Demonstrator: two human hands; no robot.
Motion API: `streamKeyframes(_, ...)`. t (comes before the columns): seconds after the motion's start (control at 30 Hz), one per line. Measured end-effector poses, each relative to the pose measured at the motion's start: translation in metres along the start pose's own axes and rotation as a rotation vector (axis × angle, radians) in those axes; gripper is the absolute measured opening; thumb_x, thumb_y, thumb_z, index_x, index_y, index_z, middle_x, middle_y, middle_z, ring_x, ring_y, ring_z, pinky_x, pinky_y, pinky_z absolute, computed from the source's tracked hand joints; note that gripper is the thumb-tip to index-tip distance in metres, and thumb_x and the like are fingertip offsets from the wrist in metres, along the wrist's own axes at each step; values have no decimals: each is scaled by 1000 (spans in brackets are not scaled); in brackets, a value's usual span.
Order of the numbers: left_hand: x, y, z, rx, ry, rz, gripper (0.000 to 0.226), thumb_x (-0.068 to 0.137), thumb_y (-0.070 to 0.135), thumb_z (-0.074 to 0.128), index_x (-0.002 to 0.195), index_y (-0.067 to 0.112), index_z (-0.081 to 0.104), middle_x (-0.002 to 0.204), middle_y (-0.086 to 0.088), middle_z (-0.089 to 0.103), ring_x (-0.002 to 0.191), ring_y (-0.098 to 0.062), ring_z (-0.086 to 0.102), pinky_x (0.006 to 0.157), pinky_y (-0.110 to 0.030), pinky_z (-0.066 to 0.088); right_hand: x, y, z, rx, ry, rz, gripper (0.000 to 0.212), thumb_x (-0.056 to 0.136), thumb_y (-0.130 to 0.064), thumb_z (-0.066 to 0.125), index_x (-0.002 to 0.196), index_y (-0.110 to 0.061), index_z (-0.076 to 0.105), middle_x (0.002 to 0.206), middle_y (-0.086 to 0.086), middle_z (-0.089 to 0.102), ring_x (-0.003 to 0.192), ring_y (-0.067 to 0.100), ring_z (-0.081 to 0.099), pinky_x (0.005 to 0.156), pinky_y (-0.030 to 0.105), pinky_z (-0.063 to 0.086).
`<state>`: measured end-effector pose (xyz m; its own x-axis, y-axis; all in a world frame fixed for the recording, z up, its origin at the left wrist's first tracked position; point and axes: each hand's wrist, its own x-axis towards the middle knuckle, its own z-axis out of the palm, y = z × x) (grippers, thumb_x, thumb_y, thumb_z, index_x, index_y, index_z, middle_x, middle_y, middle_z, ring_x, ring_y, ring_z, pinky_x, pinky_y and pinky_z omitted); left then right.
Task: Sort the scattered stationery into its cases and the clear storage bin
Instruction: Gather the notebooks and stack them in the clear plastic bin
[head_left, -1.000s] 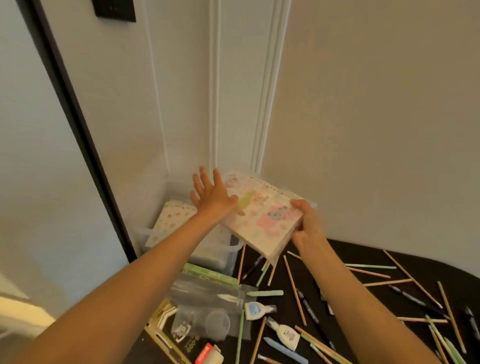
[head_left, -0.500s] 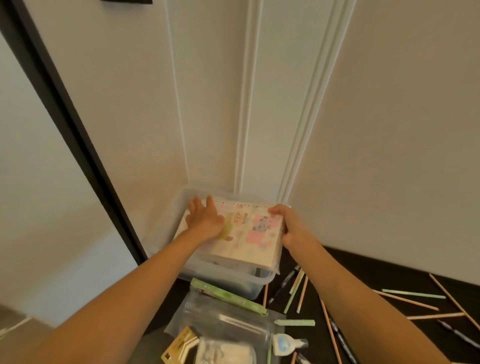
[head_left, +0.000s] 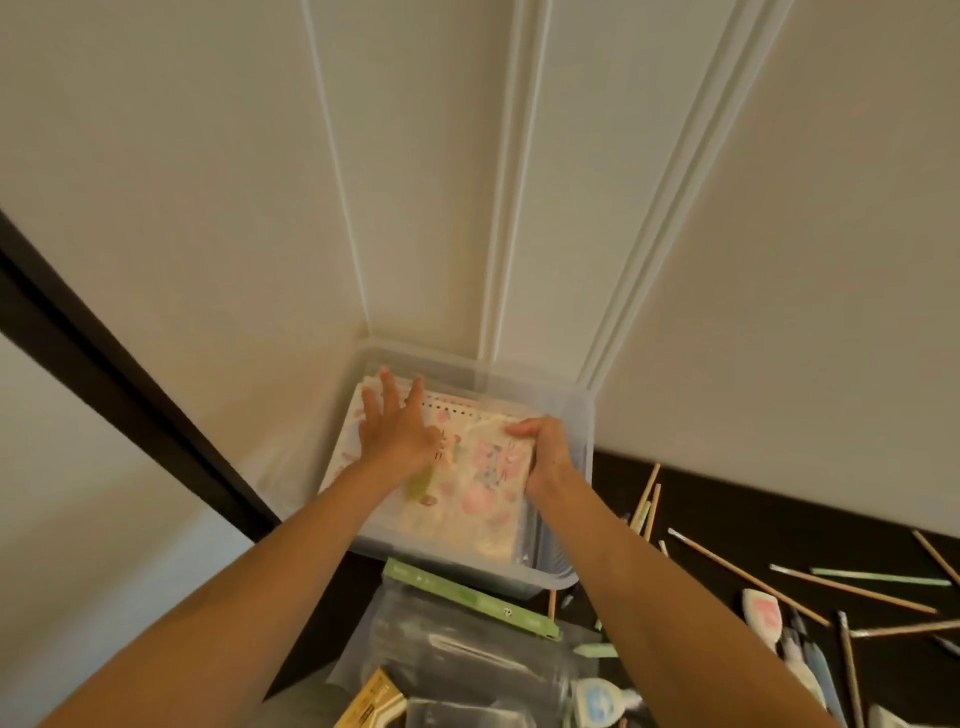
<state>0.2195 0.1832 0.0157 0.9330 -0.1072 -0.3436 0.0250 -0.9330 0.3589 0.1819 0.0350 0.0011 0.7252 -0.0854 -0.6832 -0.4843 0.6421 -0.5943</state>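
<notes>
A clear storage bin (head_left: 581, 415) stands in the wall corner on the black table. Inside it lies a spiral notebook (head_left: 483, 499) with a pastel cartoon cover, on top of another patterned notebook whose edge shows at the left. My left hand (head_left: 397, 434) lies flat on the cover with fingers spread. My right hand (head_left: 543, 449) grips the notebook's right edge, fingers curled over it, inside the bin's right wall.
A clear zip pouch with a green strip (head_left: 467, 605) lies just in front of the bin. Several wooden pencils (head_left: 748, 577), pens and correction-tape dispensers (head_left: 761, 618) are scattered over the black table at the right. A wall stands close behind.
Both hands have carried the notebook from above the table leftward and down into the bin, where it now lies flat. The view has shifted toward the corner.
</notes>
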Motion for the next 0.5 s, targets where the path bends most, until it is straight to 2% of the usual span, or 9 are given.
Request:
streamKeyframes(0.07, -2, 0, 8, 10, 56, 18, 68, 95, 27, 38, 149, 25, -4, 152, -7, -27, 141, -33, -18, 116, -46, 5, 1, 4, 0, -14, 12, -24, 38, 74, 3, 41, 108, 4, 56, 97, 19, 63, 81, 38, 60, 69, 40, 51)
streamKeyframes(0.17, -7, -1, 16, 5, 115, 30, 65, 97, 29, 34, 149, 25, -5, 152, -8, -27, 141, -33, -18, 117, -48, 3, 1, 2, -1, -80, 24, -44, 34, 78, 7, 41, 108, 3, 57, 96, 19, 64, 77, 35, 62, 63, 38, 52)
streamKeyframes(0.23, -9, -3, 15, -16, 120, 35, 66, 97, 29, 35, 149, 23, -4, 152, -8, -27, 141, -32, -19, 116, -49, 4, 4, -1, 0, -162, 28, -68, 36, 78, 8, 47, 113, 3, 55, 101, 22, 65, 75, 33, 65, 56, 35, 56)
streamKeyframes(0.27, -12, -2, 14, -37, 124, 51, 67, 96, 29, 36, 150, 22, -3, 153, -8, -26, 141, -31, -19, 116, -49, 5, 5, -3, -1, -214, 24, -89, 44, 75, 7, 53, 119, 3, 50, 108, 24, 64, 79, 34, 66, 57, 37, 57)
streamKeyframes(0.37, -25, 6, 10, -91, 153, 191, 67, 94, 26, 42, 149, 21, 4, 154, -4, -22, 142, -24, -18, 116, -48, 9, 13, -8, -7, -365, -22, -134, 68, 64, -3, 70, 127, 4, 45, 117, 29, 60, 93, 37, 65, 82, 44, 53)
streamKeyframes(0.43, -35, 15, 12, -48, 112, 347, 68, 91, 30, 47, 147, 19, 9, 155, -2, -18, 142, -22, -17, 116, -47, 6, 10, -15, -9, -418, -55, -143, 67, 60, -6, 76, 122, 4, 51, 117, 28, 60, 91, 34, 63, 82, 43, 48)
streamKeyframes(0.5, -41, 24, 19, 37, 16, 403, 82, 88, 42, 52, 147, 18, 0, 154, -4, -22, 142, -24, -19, 116, -50, 2, 0, -23, -9, -433, -72, -139, 63, 61, -5, 78, 120, 2, 55, 111, 21, 65, 94, 31, 65, 86, 42, 50)
